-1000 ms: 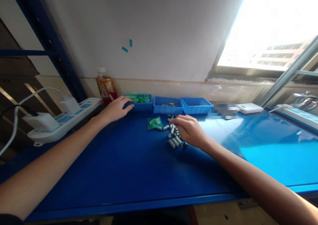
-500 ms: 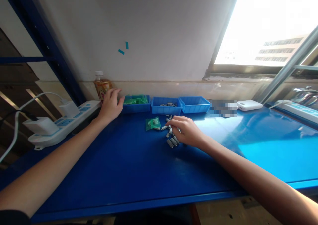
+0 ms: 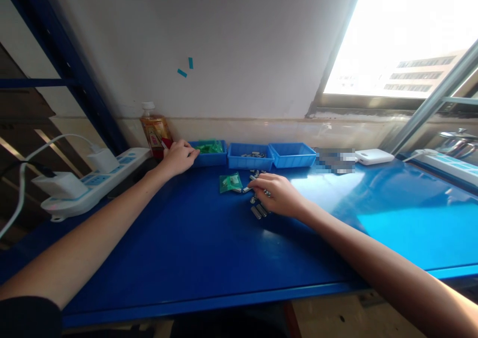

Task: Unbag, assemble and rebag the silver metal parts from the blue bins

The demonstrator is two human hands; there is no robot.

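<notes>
My left hand [image 3: 180, 158] is at the left end of a blue bin [image 3: 211, 160] of green plastic bags [image 3: 209, 146]. Its fingers are bent a little, with the thumb apart, and I see nothing held in them. My right hand [image 3: 278, 192] is curled low over the blue table, its thumb and fingers drawn together. Small shiny metal pieces [image 3: 267, 192] show in its curl. Several metal cylinders [image 3: 259, 211] lie just below it, partly covered by the hand. A green bag with small parts inside [image 3: 230, 182] lies left of its fingertips.
A middle blue bin [image 3: 250, 163] holds small metal parts, with another blue bin [image 3: 292, 158] to its right. A drink bottle [image 3: 154, 129] stands behind my left hand. Power strips [image 3: 108, 176] lie along the left side and at far right. A white device [image 3: 374, 157] sits near the window.
My left hand has moved right and down, from beside the bottle to the bin of green bags. My right hand has stayed over the metal parts, its fingers more closed.
</notes>
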